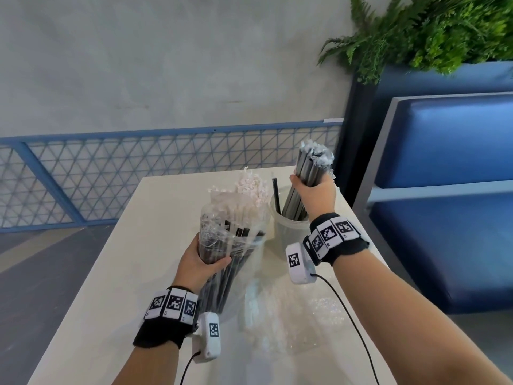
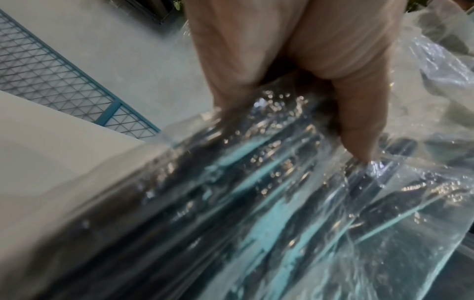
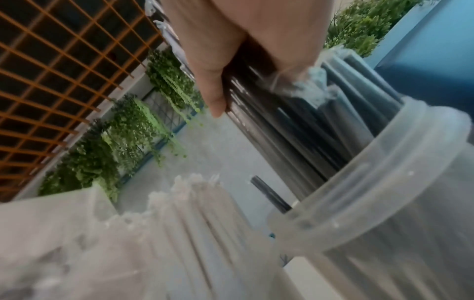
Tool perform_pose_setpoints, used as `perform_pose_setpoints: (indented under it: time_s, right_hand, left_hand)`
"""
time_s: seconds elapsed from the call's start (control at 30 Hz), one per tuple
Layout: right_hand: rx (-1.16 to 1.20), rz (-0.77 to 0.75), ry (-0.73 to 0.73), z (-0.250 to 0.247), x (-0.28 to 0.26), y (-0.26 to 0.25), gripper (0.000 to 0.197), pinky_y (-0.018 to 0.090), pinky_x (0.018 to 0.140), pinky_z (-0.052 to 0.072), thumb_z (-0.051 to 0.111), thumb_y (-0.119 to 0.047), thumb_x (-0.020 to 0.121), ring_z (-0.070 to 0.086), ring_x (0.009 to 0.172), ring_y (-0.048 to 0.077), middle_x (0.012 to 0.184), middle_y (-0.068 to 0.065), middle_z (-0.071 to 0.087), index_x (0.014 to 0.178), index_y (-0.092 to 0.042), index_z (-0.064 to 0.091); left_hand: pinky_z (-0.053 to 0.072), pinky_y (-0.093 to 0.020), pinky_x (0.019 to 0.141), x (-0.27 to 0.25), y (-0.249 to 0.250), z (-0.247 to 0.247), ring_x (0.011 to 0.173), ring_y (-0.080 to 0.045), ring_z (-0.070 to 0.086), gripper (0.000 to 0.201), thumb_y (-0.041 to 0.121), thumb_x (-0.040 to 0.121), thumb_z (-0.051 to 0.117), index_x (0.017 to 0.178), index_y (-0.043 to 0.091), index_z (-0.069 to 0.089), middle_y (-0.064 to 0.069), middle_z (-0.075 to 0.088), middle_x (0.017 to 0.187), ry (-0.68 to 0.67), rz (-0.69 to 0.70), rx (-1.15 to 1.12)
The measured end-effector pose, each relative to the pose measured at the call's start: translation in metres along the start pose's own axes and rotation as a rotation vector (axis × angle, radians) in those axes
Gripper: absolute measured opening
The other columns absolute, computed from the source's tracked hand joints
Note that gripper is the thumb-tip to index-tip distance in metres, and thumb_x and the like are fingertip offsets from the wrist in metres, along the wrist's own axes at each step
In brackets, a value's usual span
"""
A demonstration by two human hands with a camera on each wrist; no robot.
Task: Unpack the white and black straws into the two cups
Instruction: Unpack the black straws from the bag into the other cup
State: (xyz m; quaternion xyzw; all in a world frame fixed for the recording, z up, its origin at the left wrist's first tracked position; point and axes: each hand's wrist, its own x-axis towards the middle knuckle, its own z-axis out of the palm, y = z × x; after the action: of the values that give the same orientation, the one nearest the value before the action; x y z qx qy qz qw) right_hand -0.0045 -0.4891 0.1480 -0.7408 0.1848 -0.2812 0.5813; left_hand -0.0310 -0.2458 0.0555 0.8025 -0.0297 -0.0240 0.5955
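Clear plastic crinkles under the left hand (image 1: 204,262), whose fingers (image 2: 359,130) and thumb are curled tightly round a bag of black straws (image 1: 227,262). The bag leans up off the table (image 1: 133,245), its open top near the cup of white straws (image 1: 244,198). In the left wrist view the thumb presses into the film, with dark straws showing through it.

The right hand (image 1: 313,195) is raised above the translucent cup (image 1: 288,226) at the far right of the table. Its fingers (image 3: 212,81) are wrapped fully round a bundle of black wrapped straws (image 1: 312,168); the lower ends of the bundle reach down inside the cup, and the torn wrapper tips stick up above the fist. One loose black straw (image 1: 276,195) leans against the cup's left rim.

The white straws stand between the two hands, just left of the translucent cup. An empty-looking sheet of clear film (image 1: 299,315) lies flat on the table near the right forearm.
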Motion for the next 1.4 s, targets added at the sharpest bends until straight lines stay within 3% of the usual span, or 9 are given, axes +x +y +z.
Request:
perform_pose_setpoints:
  time_s: [0.17, 0.33, 0.5, 0.6, 0.77, 0.97, 1.1, 1.27, 1.4]
  right_hand:
    - [0.002, -0.081, 0.044, 0.001, 0.006, -0.010, 0.052, 0.017, 0.079, 0.044, 0.076, -0.017, 0.074, 0.061, 0.096, 0.016, 0.104, -0.001, 0.059, 0.118, -0.012, 0.048]
    - [-0.068, -0.460, 0.020, 0.005, 0.009, -0.019, 0.052, 0.000, 0.081, 0.039, 0.063, -0.001, 0.079, 0.053, 0.095, 0.006, 0.116, 0.002, 0.053, 0.125, -0.020, 0.048]
    - [-0.354, -0.378, -0.091, 0.012, 0.022, 0.010, 0.019, 0.018, 0.081, 0.034, 0.051, -0.008, 0.090, 0.054, 0.100, 0.021, 0.112, 0.008, 0.060, 0.104, -0.010, 0.064]
    - [-0.515, -0.269, -0.180, 0.013, 0.027, 0.030, 0.023, 0.035, 0.093, 0.040, 0.047, -0.013, 0.094, 0.052, 0.110, 0.029, 0.118, 0.012, 0.058, 0.107, -0.007, 0.065]
    - [-0.722, -0.353, -0.337, 0.011, 0.027, 0.035, 0.036, 0.038, 0.104, 0.034, 0.054, -0.022, 0.091, 0.043, 0.122, 0.030, 0.129, 0.013, 0.052, 0.124, -0.008, 0.052]
    - [-0.770, -0.653, 0.038, 0.008, 0.007, 0.033, 0.048, 0.052, 0.109, 0.026, 0.061, -0.012, 0.082, 0.038, 0.133, 0.032, 0.138, 0.009, 0.048, 0.128, -0.022, 0.051]
    - [-0.948, -0.376, -0.018, 0.005, 0.008, 0.035, 0.040, 0.059, 0.110, 0.013, 0.052, -0.030, 0.091, 0.004, 0.143, 0.041, 0.156, 0.010, 0.018, 0.131, -0.028, 0.047]
    - [-0.927, -0.322, -0.226, 0.002, 0.010, 0.045, 0.045, 0.045, 0.106, 0.031, 0.051, -0.017, 0.092, 0.019, 0.138, 0.033, 0.150, 0.006, 0.030, 0.136, -0.019, 0.042]
    - [-0.668, -0.405, -0.191, -0.002, 0.016, 0.040, 0.036, 0.013, 0.088, 0.024, 0.052, 0.009, 0.083, 0.033, 0.123, 0.033, 0.132, 0.010, 0.050, 0.114, -0.008, 0.061]
  left_hand:
    - [0.048, -0.037, 0.095, 0.000, 0.000, -0.001, 0.099, -0.019, 0.063, 0.056, 0.004, 0.064, 0.082, 0.109, 0.022, 0.052, 0.002, 0.066, 0.100, 0.000, -0.003, -0.011]
    - [0.048, -0.040, 0.096, 0.002, -0.004, -0.002, 0.102, -0.021, 0.063, 0.059, 0.007, 0.063, 0.083, 0.112, 0.020, 0.053, -0.004, 0.067, 0.106, 0.002, -0.012, -0.008]
    - [0.049, -0.036, 0.093, 0.002, -0.004, -0.002, 0.098, -0.017, 0.064, 0.056, 0.004, 0.064, 0.082, 0.109, 0.022, 0.053, 0.003, 0.067, 0.100, -0.007, -0.007, -0.021]
    - [0.049, -0.034, 0.092, 0.002, -0.005, -0.002, 0.097, -0.015, 0.063, 0.056, 0.005, 0.064, 0.082, 0.109, 0.022, 0.053, 0.005, 0.066, 0.100, -0.013, -0.006, -0.026]
    - [0.048, -0.028, 0.088, 0.003, -0.006, -0.002, 0.097, -0.009, 0.063, 0.058, 0.005, 0.065, 0.082, 0.111, 0.023, 0.052, 0.006, 0.066, 0.102, -0.020, 0.002, -0.034]
    - [0.047, -0.023, 0.083, 0.003, -0.006, -0.003, 0.095, -0.003, 0.061, 0.056, 0.005, 0.064, 0.082, 0.107, 0.028, 0.053, 0.010, 0.065, 0.099, -0.017, 0.006, -0.040]
    - [0.049, -0.030, 0.088, 0.002, -0.006, -0.003, 0.094, -0.010, 0.064, 0.055, 0.002, 0.064, 0.081, 0.108, 0.022, 0.053, 0.007, 0.066, 0.098, -0.013, 0.002, -0.055]
    - [0.050, -0.035, 0.090, 0.003, -0.009, -0.002, 0.097, -0.016, 0.065, 0.056, 0.003, 0.063, 0.082, 0.108, 0.022, 0.054, 0.003, 0.067, 0.099, -0.010, -0.001, -0.063]
    - [0.050, -0.035, 0.091, 0.002, -0.009, -0.002, 0.097, -0.017, 0.064, 0.055, 0.003, 0.064, 0.082, 0.105, 0.025, 0.053, 0.004, 0.067, 0.099, -0.004, 0.001, -0.072]
